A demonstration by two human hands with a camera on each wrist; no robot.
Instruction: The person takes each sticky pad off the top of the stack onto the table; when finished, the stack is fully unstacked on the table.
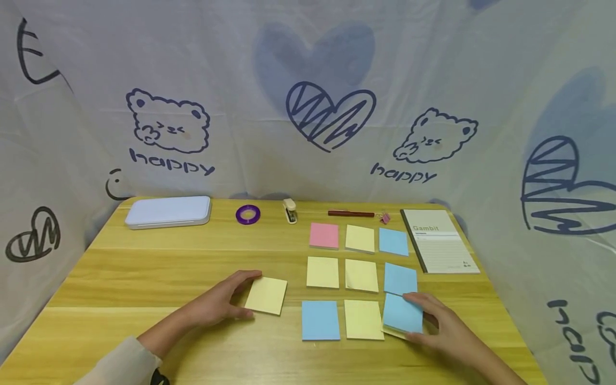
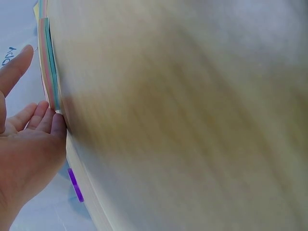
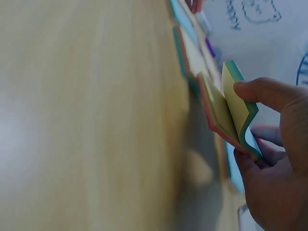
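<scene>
My right hand [image 1: 440, 323] pinches the upper layers of a blue-topped sticky note pad [image 1: 403, 314] at the near right of a grid of pads. In the right wrist view, this sticky note pad [image 3: 236, 96] spreads apart like a book, its parted inner faces yellow. The thumb presses the raised part; other fingers are at the joined end. My left hand [image 1: 218, 302] is at a yellow-topped sticky note pad [image 1: 267, 295] left of the grid, fingers at its far corner, thumb by its near corner. In the left wrist view, fingertips touch the multicoloured stack [image 2: 50, 67]; the thumb stands apart.
Several pads surround the hands, including a pink pad [image 1: 324, 235] and a blue pad [image 1: 320, 320]. Along the back are a white case [image 1: 168, 211], purple tape roll [image 1: 248, 214], stapler [image 1: 290, 210], dark red pen [image 1: 351, 213] and pink clip [image 1: 384, 218]. A notebook [image 1: 440, 240] lies right.
</scene>
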